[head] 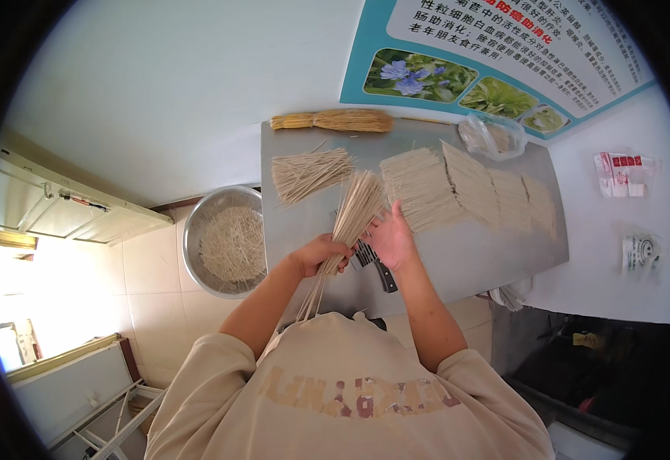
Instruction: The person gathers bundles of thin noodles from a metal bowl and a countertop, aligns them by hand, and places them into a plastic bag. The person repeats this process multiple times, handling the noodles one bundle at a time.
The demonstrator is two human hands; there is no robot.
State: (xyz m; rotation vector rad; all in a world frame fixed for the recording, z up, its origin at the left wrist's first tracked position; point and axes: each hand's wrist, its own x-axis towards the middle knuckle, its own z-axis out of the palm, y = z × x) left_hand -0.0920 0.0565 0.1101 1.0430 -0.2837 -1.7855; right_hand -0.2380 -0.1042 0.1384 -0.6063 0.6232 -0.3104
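My left hand is closed around the lower part of a bundle of thin, beige dried noodles. The bundle leans up and to the right, and a few longer strands trail below the fist towards my shirt. With its fingers spread, my right hand is beside the bundle; its fingertips are close to the noodles, and I cannot tell if they touch. Beneath both hands a kitchen knife with a black riveted handle lies on the metal tabletop, its blade partly hidden.
A noodle pile lies on the left and overlapping rows of noodles on the right. Along the wall are a straw whisk broom and a clear plastic bag. A steel basin of broken noodles stands left of the table.
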